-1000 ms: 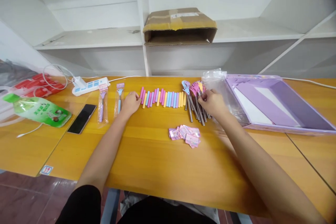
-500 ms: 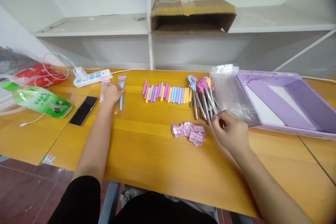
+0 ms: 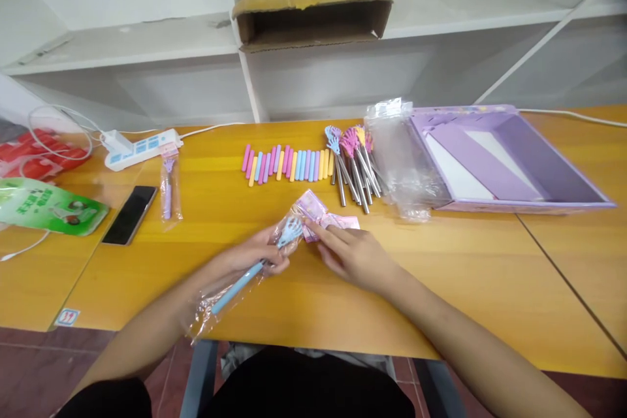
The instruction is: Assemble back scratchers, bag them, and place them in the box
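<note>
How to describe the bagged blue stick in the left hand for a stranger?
On the yellow table, look near the front edge, at the left hand. It holds a blue claw-headed stick in a clear bag; the other bagged stick, purple, lies by the phone.

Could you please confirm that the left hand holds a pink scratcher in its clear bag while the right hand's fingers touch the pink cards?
Not quite: the head view shows that the scratcher in the left hand is blue, not pink. It is in its clear bag, and the fingers of the right hand do touch the pink cards.
</note>
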A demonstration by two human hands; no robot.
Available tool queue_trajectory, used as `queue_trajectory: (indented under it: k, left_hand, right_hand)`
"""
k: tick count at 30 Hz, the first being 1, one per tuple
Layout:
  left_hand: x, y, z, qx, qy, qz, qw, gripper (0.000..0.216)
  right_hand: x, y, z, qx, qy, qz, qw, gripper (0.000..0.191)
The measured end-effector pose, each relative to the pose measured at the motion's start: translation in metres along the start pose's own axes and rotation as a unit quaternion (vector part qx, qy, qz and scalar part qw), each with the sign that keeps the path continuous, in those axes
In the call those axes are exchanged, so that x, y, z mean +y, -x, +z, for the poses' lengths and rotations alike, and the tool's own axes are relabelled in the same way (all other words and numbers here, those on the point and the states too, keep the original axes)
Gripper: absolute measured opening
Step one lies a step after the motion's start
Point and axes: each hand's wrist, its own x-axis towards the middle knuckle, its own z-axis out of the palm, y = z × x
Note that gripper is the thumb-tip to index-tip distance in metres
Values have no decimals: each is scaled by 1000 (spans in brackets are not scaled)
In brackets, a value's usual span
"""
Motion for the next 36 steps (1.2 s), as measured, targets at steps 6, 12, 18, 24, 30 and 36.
queue_trajectory:
  k: [6, 12, 18, 24, 30, 36]
  left_hand:
    - [-8, 6, -14, -59, 28, -22, 998, 64]
    - [-18, 7, -13, -87, -2, -83, 993, 85]
    - [-10, 15, -5, -83, -23, -102, 991, 91]
    - [1, 24, -15, -47, 10, -30, 998, 45]
    - [-3, 13, -12, -36, 12, -23, 999, 49]
    - [-17, 4, -2, -90, -73, -32, 993, 48]
  right_hand:
    - [3, 2, 1, 0, -67, 85, 994, 60]
    - [6, -5, -5, 1, -346, 273, 898, 29]
    - [21, -6, -18, 21, -390, 350, 851, 42]
    - [59, 3, -31, -8, -335, 401, 852, 52]
    - [39, 0, -30, -53, -352, 372, 857, 64]
    - [-3, -37, -34, -28, -380, 281, 881, 40]
